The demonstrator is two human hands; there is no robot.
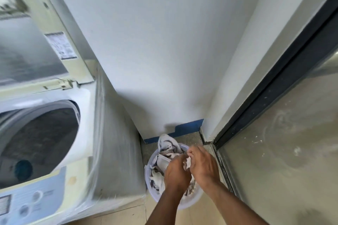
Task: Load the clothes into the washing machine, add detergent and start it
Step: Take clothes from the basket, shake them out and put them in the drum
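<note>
Clothes [169,153] in the basket [149,175] look soft, light, floppy — I bunch them. Left hand [176,172] and right hand [202,163] seem to pinch fabric — blurred.

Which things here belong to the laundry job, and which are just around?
Job: washing machine, lid raised; clothes in the white basket; left hand and right hand, both on the clothes.
Around: blue skirting strip, glass door.

Likely home laundry corner: washing machine [42,133]
</note>
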